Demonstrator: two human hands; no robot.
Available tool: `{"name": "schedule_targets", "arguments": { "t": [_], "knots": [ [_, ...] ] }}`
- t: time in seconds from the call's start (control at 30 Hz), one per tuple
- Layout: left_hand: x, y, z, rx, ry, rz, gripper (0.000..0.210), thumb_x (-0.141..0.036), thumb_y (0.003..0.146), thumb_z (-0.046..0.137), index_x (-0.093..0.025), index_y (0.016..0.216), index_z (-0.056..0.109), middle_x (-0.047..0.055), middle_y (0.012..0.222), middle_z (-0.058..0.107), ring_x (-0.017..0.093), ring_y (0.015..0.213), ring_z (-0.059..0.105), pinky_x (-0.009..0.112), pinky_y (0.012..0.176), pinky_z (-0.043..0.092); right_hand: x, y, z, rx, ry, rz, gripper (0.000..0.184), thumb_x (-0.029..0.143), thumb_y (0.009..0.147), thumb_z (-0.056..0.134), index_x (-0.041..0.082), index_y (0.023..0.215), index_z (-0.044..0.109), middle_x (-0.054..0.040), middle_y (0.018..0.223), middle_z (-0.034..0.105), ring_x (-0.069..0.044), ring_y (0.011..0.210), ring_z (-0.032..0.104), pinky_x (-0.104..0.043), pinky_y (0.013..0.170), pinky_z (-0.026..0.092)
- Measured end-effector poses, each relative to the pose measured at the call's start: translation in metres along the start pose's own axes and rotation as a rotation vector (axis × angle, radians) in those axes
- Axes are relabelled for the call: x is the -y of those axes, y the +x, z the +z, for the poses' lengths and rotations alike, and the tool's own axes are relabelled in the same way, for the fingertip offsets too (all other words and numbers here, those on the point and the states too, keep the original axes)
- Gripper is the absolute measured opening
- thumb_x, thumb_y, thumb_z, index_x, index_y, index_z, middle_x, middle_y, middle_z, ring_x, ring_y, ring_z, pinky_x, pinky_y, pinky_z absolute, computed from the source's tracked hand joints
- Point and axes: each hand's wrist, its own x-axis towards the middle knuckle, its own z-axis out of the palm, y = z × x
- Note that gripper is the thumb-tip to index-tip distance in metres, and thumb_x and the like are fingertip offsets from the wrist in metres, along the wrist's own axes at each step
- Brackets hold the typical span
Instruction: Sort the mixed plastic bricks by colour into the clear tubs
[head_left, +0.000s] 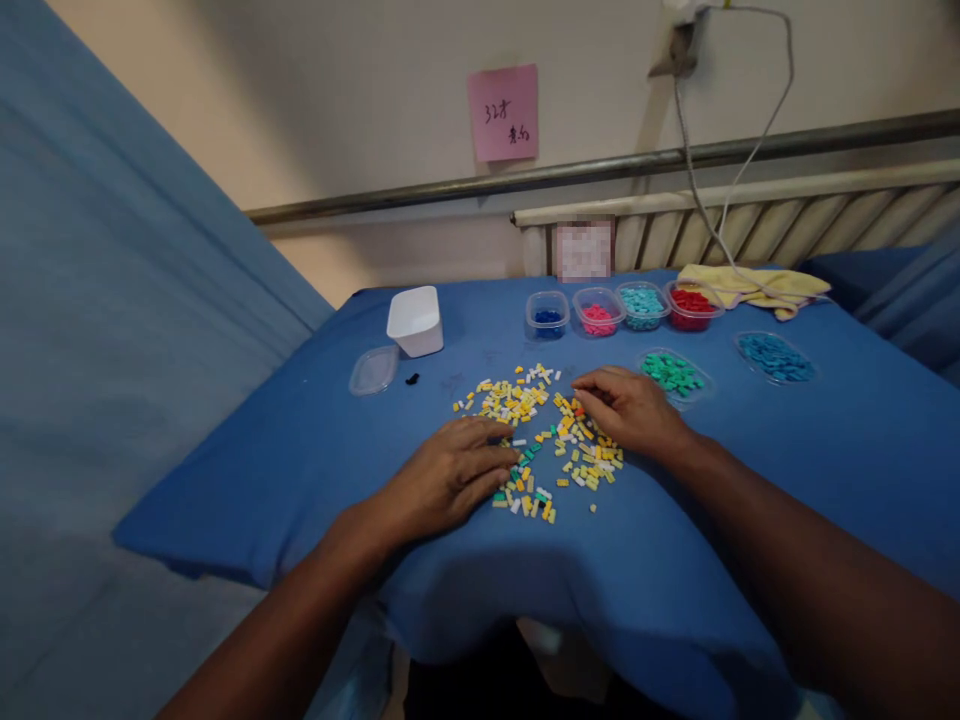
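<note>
Small building bricks [517, 400] in yellow, cream and white, with some green ones, lie in loose heaps on the blue cloth. My left hand [457, 465] rests palm down at the left edge of the heap, fingers stretched over the bricks. Over the heap's far right side is my right hand [626, 405], thumb and forefinger brought together. Whatever is between those fingertips is too small to make out. A few green bricks [532, 450] lie between the two hands. One cream brick [593, 508] sits apart, nearer me.
Clear tubs hold dark blue [547, 318], pink [598, 318], light blue [642, 305] and red bricks [691, 308]. Green bricks [673, 374] and teal bricks [776, 358] fill shallow trays at right. A white box [416, 322], clear lid [374, 371] and yellow cloth [750, 285] lie behind.
</note>
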Motion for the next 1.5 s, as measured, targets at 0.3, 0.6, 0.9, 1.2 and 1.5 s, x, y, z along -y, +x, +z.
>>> {"name": "schedule_targets", "arguments": {
  "t": [0.3, 0.6, 0.9, 1.2, 1.5],
  "knots": [
    [0.019, 0.005, 0.02, -0.036, 0.154, -0.194, 0.051, -0.045, 0.117, 0.041, -0.022, 0.157, 0.06, 0.014, 0.174, 0.045, 0.031, 0.162, 0.041, 0.058, 0.132, 0.034, 0.023, -0.008, -0.005, 0.298, -0.067, -0.383, 0.022, 0.033, 0.107, 0.064, 0.023, 0.121, 0.077, -0.0123, 0.127, 0.079, -0.03, 0.119, 0.072, -0.051, 0.103, 0.058],
    [-0.055, 0.013, 0.049, 0.169, 0.123, -0.211, 0.103, -0.08, 0.106, 0.04, -0.007, 0.176, 0.019, 0.02, 0.183, 0.011, 0.035, 0.172, 0.008, 0.055, 0.139, 0.011, 0.01, -0.019, 0.006, 0.315, -0.194, -0.096, 0.065, 0.055, 0.112, 0.049, 0.016, 0.163, 0.054, -0.0211, 0.167, 0.055, -0.037, 0.157, 0.049, -0.06, 0.127, 0.044],
    [-0.046, 0.071, 0.072, 0.073, 0.183, -0.354, 0.093, -0.068, 0.111, 0.04, 0.0, 0.173, 0.025, 0.024, 0.181, 0.016, 0.037, 0.171, 0.011, 0.058, 0.139, 0.011, 0.004, -0.026, 0.012, 0.341, -0.255, -0.108, 0.058, 0.044, 0.115, 0.042, 0.016, 0.165, 0.05, -0.0227, 0.169, 0.051, -0.038, 0.16, 0.045, -0.066, 0.126, 0.044],
    [-0.085, -0.005, 0.046, 0.134, 0.102, -0.158, 0.077, -0.061, 0.115, 0.039, -0.013, 0.174, 0.03, 0.016, 0.181, 0.026, 0.031, 0.17, 0.021, 0.055, 0.139, 0.015, 0.031, -0.017, -0.005, 0.276, -0.08, -0.31, 0.036, 0.03, 0.112, 0.053, 0.023, 0.14, 0.074, -0.0152, 0.152, 0.069, -0.032, 0.148, 0.06, -0.057, 0.124, 0.049],
    [-0.056, -0.035, 0.049, -0.137, 0.219, -0.316, 0.041, -0.037, 0.111, 0.056, -0.016, 0.144, 0.068, 0.018, 0.159, 0.06, 0.037, 0.148, 0.056, 0.062, 0.123, 0.044, 0.05, -0.013, -0.01, 0.431, -0.073, -0.431, 0.022, 0.018, 0.107, 0.057, 0.021, 0.106, 0.078, -0.0093, 0.104, 0.078, -0.025, 0.097, 0.07, -0.044, 0.091, 0.057]
  ]
}}
